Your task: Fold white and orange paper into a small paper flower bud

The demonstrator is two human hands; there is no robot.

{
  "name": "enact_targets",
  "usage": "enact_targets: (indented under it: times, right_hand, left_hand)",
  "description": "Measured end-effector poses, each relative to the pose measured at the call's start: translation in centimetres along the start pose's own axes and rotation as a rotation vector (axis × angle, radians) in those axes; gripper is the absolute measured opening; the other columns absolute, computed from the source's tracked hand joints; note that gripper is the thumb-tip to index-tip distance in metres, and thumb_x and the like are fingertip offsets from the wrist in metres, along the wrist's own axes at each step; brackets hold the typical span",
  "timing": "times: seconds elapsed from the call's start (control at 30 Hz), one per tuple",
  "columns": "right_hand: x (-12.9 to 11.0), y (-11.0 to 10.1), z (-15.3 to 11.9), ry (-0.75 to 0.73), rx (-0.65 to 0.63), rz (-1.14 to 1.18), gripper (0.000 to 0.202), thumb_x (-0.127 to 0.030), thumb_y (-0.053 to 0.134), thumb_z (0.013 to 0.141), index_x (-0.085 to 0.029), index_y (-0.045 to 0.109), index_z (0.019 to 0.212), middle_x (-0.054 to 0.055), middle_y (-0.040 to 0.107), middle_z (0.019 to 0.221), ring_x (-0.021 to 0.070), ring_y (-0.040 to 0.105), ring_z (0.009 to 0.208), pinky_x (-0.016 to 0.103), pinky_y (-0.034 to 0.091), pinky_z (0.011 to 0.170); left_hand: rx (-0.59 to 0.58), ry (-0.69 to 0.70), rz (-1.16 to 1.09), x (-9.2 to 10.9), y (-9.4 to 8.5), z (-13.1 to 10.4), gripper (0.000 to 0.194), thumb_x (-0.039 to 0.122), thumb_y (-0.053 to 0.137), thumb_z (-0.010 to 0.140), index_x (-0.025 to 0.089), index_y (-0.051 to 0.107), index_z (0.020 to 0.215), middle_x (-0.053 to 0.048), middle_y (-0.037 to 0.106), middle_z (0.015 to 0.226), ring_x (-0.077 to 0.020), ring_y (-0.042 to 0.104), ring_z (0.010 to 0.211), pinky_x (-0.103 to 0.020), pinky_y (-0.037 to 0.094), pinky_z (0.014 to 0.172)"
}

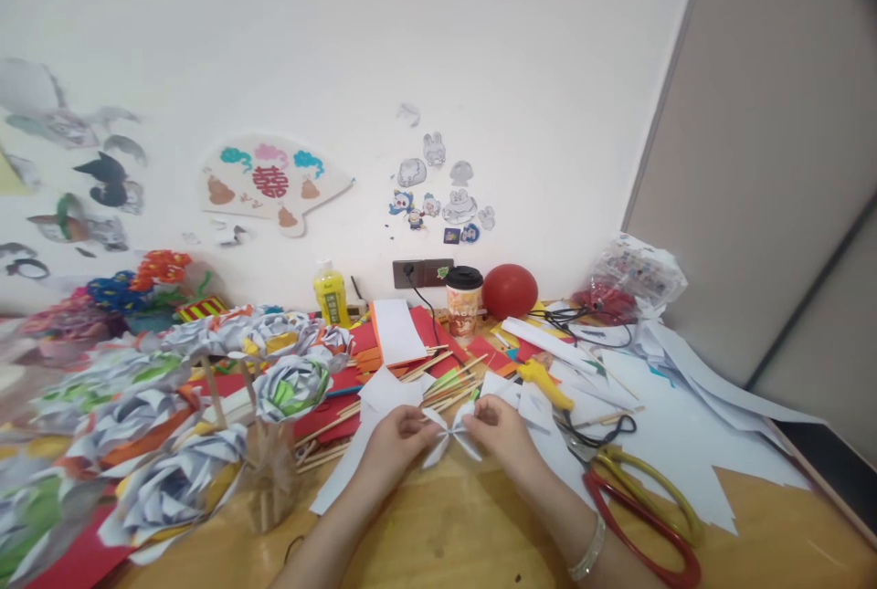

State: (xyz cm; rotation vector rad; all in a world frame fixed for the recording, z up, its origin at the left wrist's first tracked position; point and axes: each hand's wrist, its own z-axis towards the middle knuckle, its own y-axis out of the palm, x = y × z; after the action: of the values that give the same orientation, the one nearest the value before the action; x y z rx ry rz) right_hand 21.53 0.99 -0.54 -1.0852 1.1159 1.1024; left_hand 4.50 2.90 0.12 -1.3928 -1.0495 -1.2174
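Observation:
Between my two hands, low in the middle of the head view, is a small white folded paper piece (450, 433) with several narrow arms spreading from its centre. My left hand (403, 436) pinches one of its left arms between thumb and fingertips. On the other side, my right hand (498, 429) pinches a right arm the same way, its other fingers curled. The piece is held just above the wooden table (438, 530). Thin wooden sticks (417, 370) and white paper sheets (387, 393) lie just beyond my hands.
Paper flowers (182, 479) crowd the left side, some in a clear cup (270, 479). At right lie red-handled scissors (644, 539) and a yellow-handled tool (546, 385). Farther back stand a yellow bottle (332, 295), a lidded paper cup (464, 304) and a red balloon (511, 291).

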Motion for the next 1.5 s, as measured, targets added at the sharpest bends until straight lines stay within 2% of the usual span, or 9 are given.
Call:
enact_targets:
  times: [0.17, 0.3, 0.4, 0.47, 0.63, 0.93, 1.07, 1.23, 1.5]
  right_hand:
    - [-0.1, 0.9, -0.8, -0.041, -0.141, -0.054, 0.020, -0.032, 0.061, 0.066, -0.018, 0.048, 0.062, -0.002, 0.055, 0.059, 0.0141, 0.052, 0.058, 0.024, 0.040, 0.057]
    - [-1.3, 0.9, -1.5, -0.184, 0.044, -0.316, 0.012, -0.016, 0.058, 0.064, -0.019, 0.056, 0.076, 0.002, 0.061, 0.075, 0.0188, 0.055, 0.073, 0.029, 0.042, 0.068]
    - [-2.0, 1.0, -1.9, -0.402, 0.031, -0.389, 0.015, -0.012, 0.053, 0.068, -0.020, 0.060, 0.078, 0.004, 0.062, 0.082, 0.0203, 0.055, 0.083, 0.032, 0.042, 0.075]
    - [-2.2, 1.2, -2.1, -0.436, 0.002, -0.365, 0.011, -0.014, 0.052, 0.072, -0.020, 0.060, 0.076, 0.004, 0.062, 0.080, 0.0194, 0.055, 0.080, 0.031, 0.043, 0.073]
    - [-2.3, 1.6, -2.5, -0.346, 0.004, -0.224, 0.008, -0.016, 0.054, 0.075, -0.018, 0.059, 0.080, 0.003, 0.062, 0.081, 0.0175, 0.057, 0.077, 0.028, 0.045, 0.070]
    - [-2.7, 1.3, -2.7, -0.377, -0.015, -0.164, 0.006, -0.016, 0.056, 0.074, -0.020, 0.058, 0.079, 0.002, 0.061, 0.080, 0.0177, 0.056, 0.079, 0.027, 0.043, 0.073]
    - [-2.5, 0.9, -2.2, -0.359, -0.052, -0.110, 0.005, -0.016, 0.057, 0.071, -0.020, 0.055, 0.073, 0.002, 0.058, 0.078, 0.0172, 0.054, 0.077, 0.027, 0.043, 0.071]
    - [-1.9, 0.3, -1.5, -0.160, -0.192, 0.046, 0.012, -0.025, 0.063, 0.069, -0.018, 0.053, 0.070, -0.001, 0.055, 0.070, 0.0147, 0.054, 0.069, 0.025, 0.043, 0.064]
    - [-1.2, 0.4, -1.4, -0.049, -0.250, 0.199, 0.025, -0.038, 0.068, 0.067, -0.018, 0.053, 0.073, 0.000, 0.059, 0.070, 0.0159, 0.057, 0.068, 0.028, 0.045, 0.067]
  left_hand:
    - [0.030, 0.120, -0.011, 0.1, 0.1, -0.1, 0.028, 0.032, 0.068, 0.055, 0.013, 0.058, 0.073, 0.000, 0.062, 0.062, -0.0160, 0.059, 0.060, -0.026, 0.044, 0.059]
    - [0.102, 0.196, 0.105, 0.9, 0.4, -0.8, 0.019, 0.030, 0.064, 0.059, 0.015, 0.062, 0.071, -0.003, 0.067, 0.069, -0.0188, 0.062, 0.069, -0.027, 0.047, 0.065]
    - [0.113, 0.228, 0.180, 1.4, 0.8, -1.3, 0.016, 0.030, 0.062, 0.062, 0.016, 0.064, 0.071, -0.004, 0.069, 0.074, -0.0202, 0.063, 0.073, -0.028, 0.048, 0.068]
    - [0.117, 0.254, 0.236, 1.5, 1.1, -1.7, 0.014, 0.029, 0.061, 0.064, 0.017, 0.065, 0.071, -0.004, 0.070, 0.075, -0.0205, 0.063, 0.074, -0.029, 0.048, 0.071]
    - [0.194, 0.317, 0.308, 1.7, 1.5, -2.3, 0.017, 0.031, 0.058, 0.068, 0.019, 0.066, 0.076, -0.006, 0.070, 0.080, -0.0212, 0.063, 0.077, -0.031, 0.049, 0.072]
    - [0.257, 0.421, 0.320, 2.5, 1.5, -3.0, 0.011, 0.030, 0.060, 0.069, 0.021, 0.063, 0.075, -0.005, 0.066, 0.081, -0.0220, 0.060, 0.080, -0.032, 0.046, 0.075]
    - [0.163, 0.403, 0.330, 2.9, 1.1, -2.6, 0.007, 0.025, 0.062, 0.065, 0.021, 0.059, 0.069, -0.003, 0.063, 0.074, -0.0207, 0.057, 0.074, -0.029, 0.044, 0.069]
    - [0.009, 0.299, 0.317, 3.4, 0.9, -2.4, 0.011, 0.026, 0.062, 0.063, 0.019, 0.054, 0.063, 0.000, 0.058, 0.066, -0.0167, 0.053, 0.065, -0.024, 0.040, 0.060]
    - [-0.029, 0.182, 0.151, 3.4, 1.0, -2.2, 0.015, 0.027, 0.064, 0.057, 0.017, 0.055, 0.065, 0.001, 0.057, 0.063, -0.0156, 0.054, 0.062, -0.021, 0.039, 0.053]
